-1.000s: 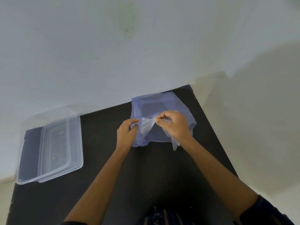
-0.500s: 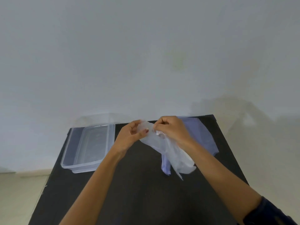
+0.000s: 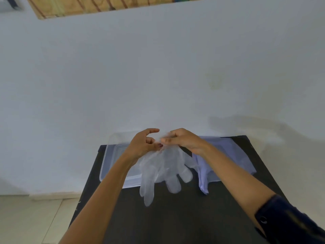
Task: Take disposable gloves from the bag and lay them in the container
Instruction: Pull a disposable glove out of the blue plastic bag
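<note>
A clear disposable glove (image 3: 163, 170) hangs unfolded above the table, its fingers pointing down. My left hand (image 3: 143, 145) and my right hand (image 3: 182, 140) pinch its cuff side by side at the top. The clear plastic container (image 3: 112, 164) lies at the table's far left, partly hidden behind my left forearm and the glove. The pale blue bag (image 3: 226, 155) lies flat at the far right, under my right wrist.
The black table (image 3: 175, 217) ends at a white wall just behind the container and bag. Pale floor tiles (image 3: 35, 217) show past the table's left edge. A wooden board (image 3: 98, 4) runs along the top of the wall.
The glove has come out of the bag and unfolded; it now hangs full length from both hands. Both hands rose and shifted left toward the container. The view tilted upward.
</note>
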